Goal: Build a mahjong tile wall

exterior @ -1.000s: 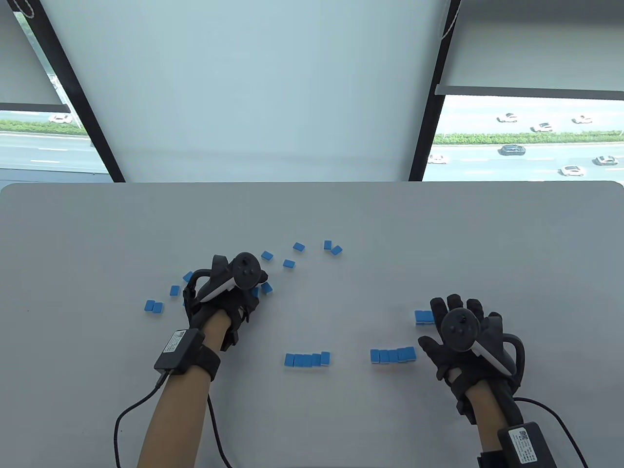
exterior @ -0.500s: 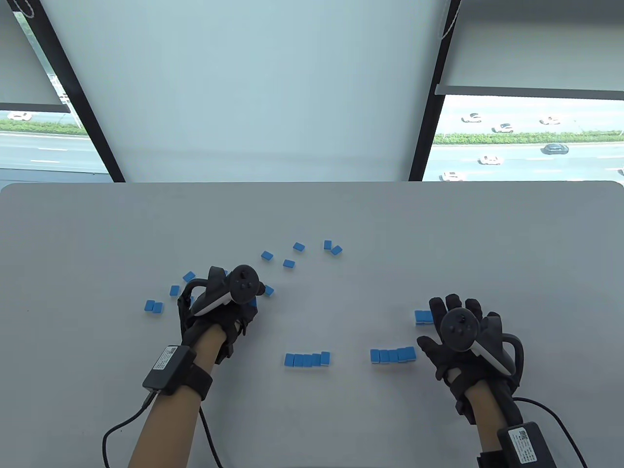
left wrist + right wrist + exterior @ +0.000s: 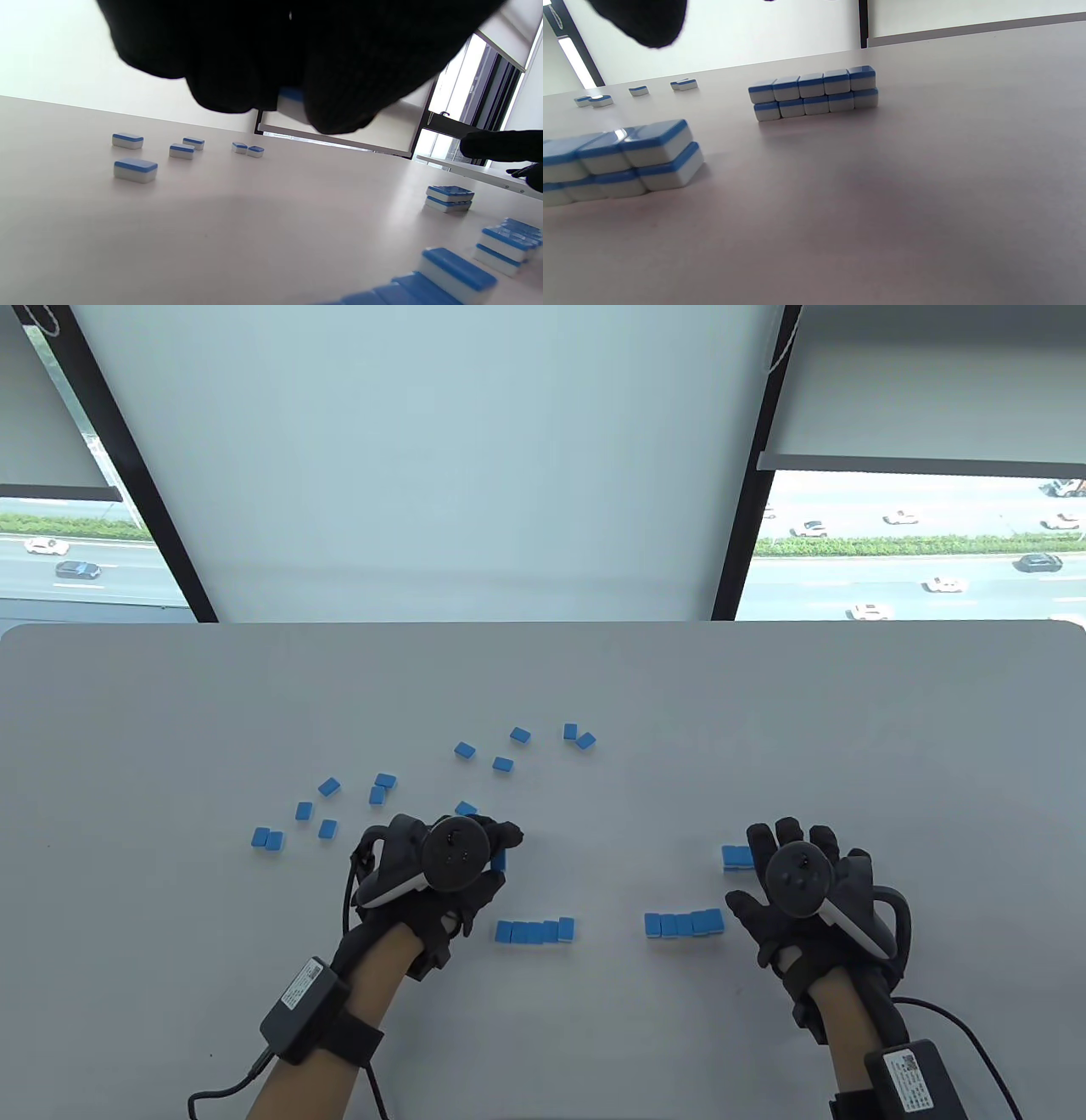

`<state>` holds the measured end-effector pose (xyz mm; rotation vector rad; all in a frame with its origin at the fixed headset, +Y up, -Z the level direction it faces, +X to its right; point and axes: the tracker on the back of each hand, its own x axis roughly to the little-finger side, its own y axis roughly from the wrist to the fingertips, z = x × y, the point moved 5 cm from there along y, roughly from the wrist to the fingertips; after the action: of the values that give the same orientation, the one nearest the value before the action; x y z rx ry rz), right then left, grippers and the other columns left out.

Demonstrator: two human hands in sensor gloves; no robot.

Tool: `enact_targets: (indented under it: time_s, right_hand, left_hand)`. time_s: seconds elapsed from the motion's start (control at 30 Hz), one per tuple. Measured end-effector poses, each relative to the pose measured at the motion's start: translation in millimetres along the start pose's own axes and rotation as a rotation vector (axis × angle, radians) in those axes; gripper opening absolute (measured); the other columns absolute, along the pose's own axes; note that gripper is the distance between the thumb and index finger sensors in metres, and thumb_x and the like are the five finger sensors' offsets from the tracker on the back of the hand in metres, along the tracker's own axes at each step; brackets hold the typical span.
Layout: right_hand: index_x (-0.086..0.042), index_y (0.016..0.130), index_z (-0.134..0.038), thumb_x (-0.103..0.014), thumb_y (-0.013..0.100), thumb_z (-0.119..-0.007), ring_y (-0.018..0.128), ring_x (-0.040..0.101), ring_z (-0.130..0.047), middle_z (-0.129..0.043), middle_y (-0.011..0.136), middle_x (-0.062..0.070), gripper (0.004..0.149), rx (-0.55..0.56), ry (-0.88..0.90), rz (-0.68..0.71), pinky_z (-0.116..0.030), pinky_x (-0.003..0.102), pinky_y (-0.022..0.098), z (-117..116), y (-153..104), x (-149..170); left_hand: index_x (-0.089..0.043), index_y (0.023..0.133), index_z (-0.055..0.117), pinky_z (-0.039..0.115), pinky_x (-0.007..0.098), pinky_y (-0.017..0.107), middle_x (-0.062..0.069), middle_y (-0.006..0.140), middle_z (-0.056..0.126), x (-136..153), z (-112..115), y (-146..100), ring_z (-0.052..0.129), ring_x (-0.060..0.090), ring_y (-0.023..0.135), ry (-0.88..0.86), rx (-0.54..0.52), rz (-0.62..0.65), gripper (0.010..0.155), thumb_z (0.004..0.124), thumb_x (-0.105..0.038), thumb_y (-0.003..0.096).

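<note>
Two double-height wall segments sit on the counter [image 3: 170, 712] near the person: left segment [image 3: 534, 931] and right segment [image 3: 684, 923], five tiles wide, two high per the right wrist view, with a gap between them. A smaller two-high stack [image 3: 736, 857] sits just beyond the right segment, partly under the right hand's fingers. Left hand [image 3: 441, 869] hovers just beyond the left segment, fingers curled round a carried tile [image 3: 290, 103], which shows blue-and-white between the fingers in the left wrist view; likely headed for the left segment or the gap. Right hand [image 3: 806, 891] lies flat with fingers spread, grasping nothing, just beside the right segment's end, probably bracing it while the row gets extended. Loose tiles [image 3: 501, 751] lie scattered flat, blue backs up, farther out, well apart from the wall, so pickups won't knock the stacked rows.
</note>
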<state>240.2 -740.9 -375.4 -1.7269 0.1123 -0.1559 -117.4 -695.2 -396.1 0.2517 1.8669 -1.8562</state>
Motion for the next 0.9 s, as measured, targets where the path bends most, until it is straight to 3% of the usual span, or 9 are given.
enact_targets:
  time_s: [0.3,0.9]
  right_hand:
    - [-0.036,0.108,-0.025,-0.065,0.045,-0.067,0.104,0.040,-0.015,-0.017,0.116,0.000,0.081,-0.013,-0.012,-0.004,-0.014,0.066,0.067,-2,1,-1]
    - [-0.036,0.108,-0.025,-0.065,0.045,-0.067,0.104,0.040,-0.015,-0.017,0.116,0.000,0.081,-0.017,-0.018,-0.005,-0.014,0.066,0.067,-3,1,-3]
  left_hand:
    - [-0.030,0.098,0.072,0.076,0.050,0.063,-0.003,0.094,0.083,-25,32,-6,0.091,0.024,0.076,0.026,0.082,0.076,0.065,0.095,-0.039,0.0384]
    - [-0.032,0.101,0.069,0.071,0.053,0.066,-0.005,0.094,0.083,-50,62,-3,0.085,0.026,0.082,0.071,0.179,0.124,0.068,0.095,-0.040,0.0386]
